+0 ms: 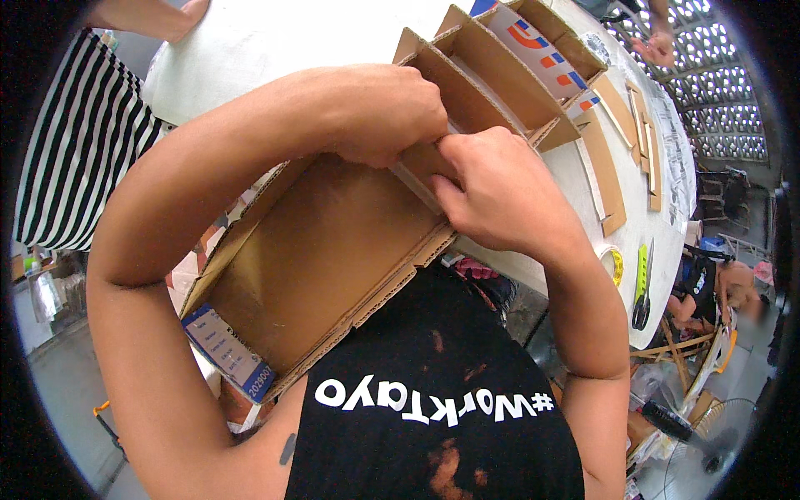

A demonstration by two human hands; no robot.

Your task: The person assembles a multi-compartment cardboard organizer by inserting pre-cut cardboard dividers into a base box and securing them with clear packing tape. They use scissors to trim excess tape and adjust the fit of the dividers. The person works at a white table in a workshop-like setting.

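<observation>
A long brown cardboard box (308, 258) with crosswise dividers runs from my chest onto the white table (242, 58). My left hand (396, 112) is curled over a crosswise cardboard divider (421, 171), its fingertips hidden. Close beside it, my right hand (496, 187) pinches the same divider, thumb on the near side. A pale strip runs along the divider below my hands. Past them, several narrower compartments are formed by upright cardboard pieces (492, 71). A blue and white printed panel (229, 354) shows at the box's near end.
Cut cardboard strips (602, 171), a tape roll (615, 267) and a yellow-green cutter (642, 271) beside black scissors handles (641, 314) lie on the right. Another person's arm (154, 18) rests at the far left; another hand (658, 48) shows far right. A fan (708, 442) stands lower right.
</observation>
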